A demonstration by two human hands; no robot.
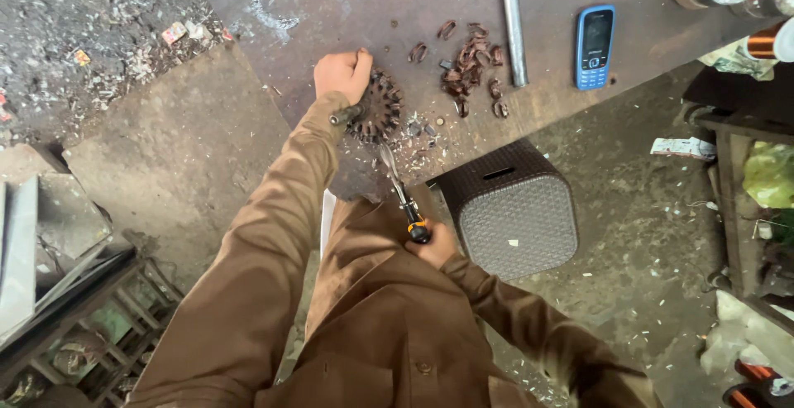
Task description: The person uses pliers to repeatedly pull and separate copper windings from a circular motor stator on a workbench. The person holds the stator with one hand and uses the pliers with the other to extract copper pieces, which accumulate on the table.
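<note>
Left hand (341, 74) clamps round, toothed, rusty metal stator core (376, 108) on surface; heavy, rigid, sharp-edged. Right hand (432, 245) fists black-orange-handled screwdriver (403, 196), tip at core's near edge.

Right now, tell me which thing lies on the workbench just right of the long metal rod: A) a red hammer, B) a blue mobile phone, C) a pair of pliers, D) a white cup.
B: a blue mobile phone lies flat on the workbench just right of the metal rod, while the scrap pieces sit left of it.
</note>
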